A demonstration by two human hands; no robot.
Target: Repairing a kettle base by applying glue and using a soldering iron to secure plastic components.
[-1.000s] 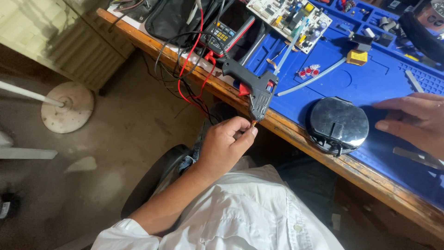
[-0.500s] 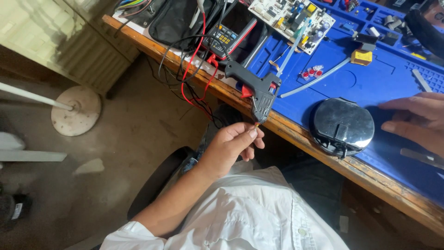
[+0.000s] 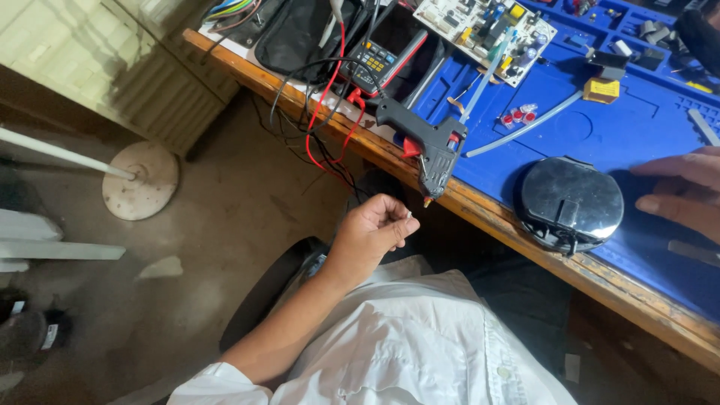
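The tiny white bit (image 3: 409, 216) sits pinched in the left hand (image 3: 373, 234) fingertips below the bench edge. The glue gun (image 3: 427, 148) nozzle hangs just beside it at one o'clock, long axis pointing down. The right hand (image 3: 681, 193) rests spread, well apart at three o'clock, beside the black oval casing (image 3: 571, 202).

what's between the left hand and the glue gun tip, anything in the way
Nothing visible. The left hand is just below the table edge, pinching a tiny white bit at its fingertips. The glue gun lies on the edge with its nozzle overhanging, pointing down toward those fingertips. Only open air separates them.
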